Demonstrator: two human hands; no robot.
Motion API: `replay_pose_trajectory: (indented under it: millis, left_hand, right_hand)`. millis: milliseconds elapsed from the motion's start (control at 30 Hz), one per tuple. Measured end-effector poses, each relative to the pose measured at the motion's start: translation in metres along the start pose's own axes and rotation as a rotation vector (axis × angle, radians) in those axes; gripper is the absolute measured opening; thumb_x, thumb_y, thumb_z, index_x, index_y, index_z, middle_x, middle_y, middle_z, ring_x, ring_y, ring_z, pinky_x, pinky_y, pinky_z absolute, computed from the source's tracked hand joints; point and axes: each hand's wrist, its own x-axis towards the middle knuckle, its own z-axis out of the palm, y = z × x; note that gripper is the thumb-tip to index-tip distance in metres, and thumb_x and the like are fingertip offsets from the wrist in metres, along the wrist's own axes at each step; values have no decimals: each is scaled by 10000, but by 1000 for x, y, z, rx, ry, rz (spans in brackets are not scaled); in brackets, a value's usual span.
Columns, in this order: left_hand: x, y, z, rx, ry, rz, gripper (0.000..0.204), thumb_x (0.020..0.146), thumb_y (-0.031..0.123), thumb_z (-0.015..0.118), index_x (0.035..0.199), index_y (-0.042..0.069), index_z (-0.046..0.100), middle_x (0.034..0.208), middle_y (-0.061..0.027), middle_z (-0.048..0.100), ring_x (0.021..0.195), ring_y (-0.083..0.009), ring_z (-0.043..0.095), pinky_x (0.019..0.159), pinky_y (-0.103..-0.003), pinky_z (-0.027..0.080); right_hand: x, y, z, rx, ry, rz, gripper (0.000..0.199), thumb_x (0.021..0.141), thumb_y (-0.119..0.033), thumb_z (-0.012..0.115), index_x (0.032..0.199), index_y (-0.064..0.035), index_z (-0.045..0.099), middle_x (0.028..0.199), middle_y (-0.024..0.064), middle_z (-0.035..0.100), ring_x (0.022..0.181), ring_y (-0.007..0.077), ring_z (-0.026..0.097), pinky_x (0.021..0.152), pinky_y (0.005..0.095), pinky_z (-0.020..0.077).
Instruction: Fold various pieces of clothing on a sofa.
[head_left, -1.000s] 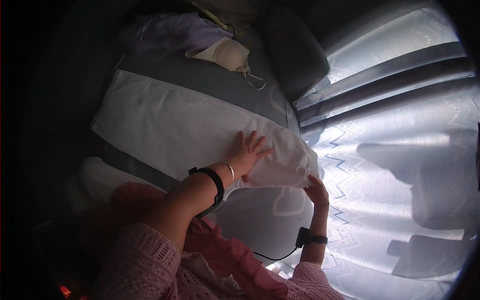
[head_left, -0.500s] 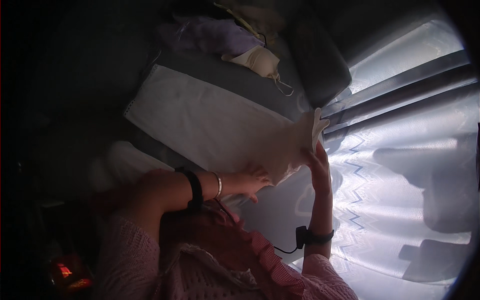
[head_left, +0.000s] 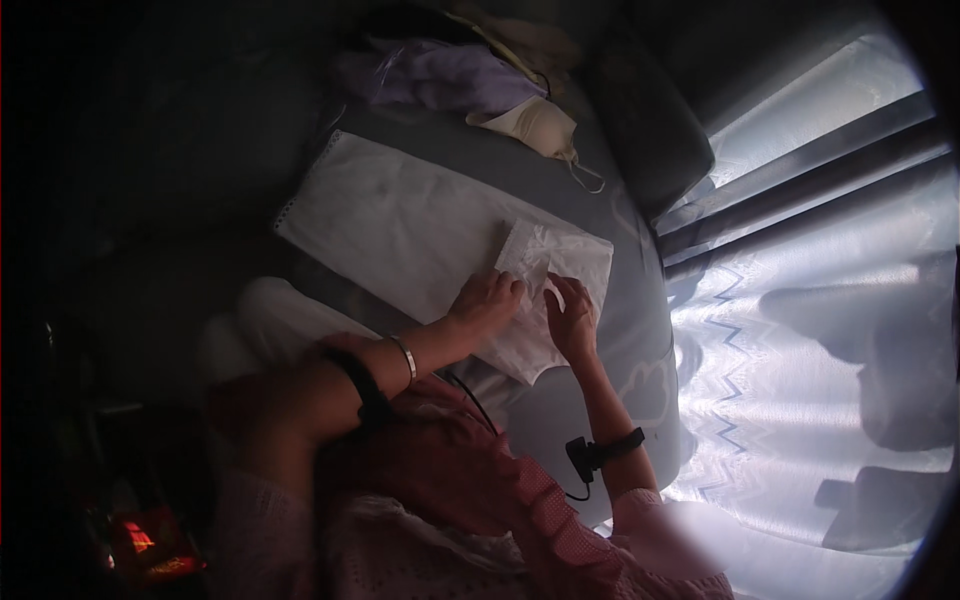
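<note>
A long white cloth garment (head_left: pixel 385 205) with a lace-like trim along its far left edge lies flat on a grey padded surface. Its right end is folded back over itself, making a crinkled flap (head_left: pixel 585 255). My left hand (head_left: pixel 487 305) is closed on the flap's inner edge, fingers bent down against the cloth. Just right of it, my right hand (head_left: pixel 572 320) pinches the flap between thumb and fingers. Both hands partly hide the cloth beneath them.
Beyond the garment lie a lilac cloth (head_left: pixel 450 78) and a beige bra (head_left: pixel 535 125). A dark cushion (head_left: pixel 650 120) stands at the far right. Sheer white curtains (head_left: pixel 800 340) hang brightly lit along the right side. More white fabric (head_left: pixel 285 315) bunches at near left.
The garment's right end, lifted and bunched before, is now turned over to the left and laid down. My right hand has come left and lower, closer to my left hand.
</note>
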Motion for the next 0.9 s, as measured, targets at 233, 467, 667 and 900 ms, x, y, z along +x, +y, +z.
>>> replay_pose_trajectory:
  millis: [233, 467, 667, 900]
  left_hand:
    - [-12, 18, 31, -37, 184, 228, 196, 812, 195, 575, 995, 137, 613, 1024, -17, 574, 1101, -234, 482, 965, -401, 368]
    - [-16, 3, 37, -168, -48, 297, 458, 757, 301, 711, 1165, 135, 586, 1186, -36, 531, 1183, -260, 426, 1016, -426, 321]
    - [0, -1, 30, -56, 106, 151, 567, 869, 388, 597, 1363, 146, 458, 1384, -81, 432, 1345, -270, 309, 1104, -467, 241]
    - [-2, -20, 46, -186, -37, -20, 724, 860, 495, 584, 1467, 189, 332, 1548, -95, 225, 1448, -275, 140, 1121, -554, 177]
  right_hand:
    - [40, 95, 15, -324, -37, 119, 547, 944, -285, 481, 1431, -71, 350, 1475, 166, 351, 1371, 337, 311, 1114, 445, 261]
    - [78, 133, 24, -373, -186, 412, 684, 961, -549, 319, 1510, -157, 206, 1580, 138, 123, 1461, 282, 118, 1152, 532, 82]
    - [85, 107, 23, -415, -79, 357, 681, 960, -554, 343, 1514, -186, 197, 1578, 128, 144, 1464, 290, 104, 1143, 565, 57]
    - [83, 75, 59, -486, -205, 170, 573, 969, -526, 351, 1479, -265, 316, 1565, 121, 199, 1455, 316, 128, 1141, 573, 50]
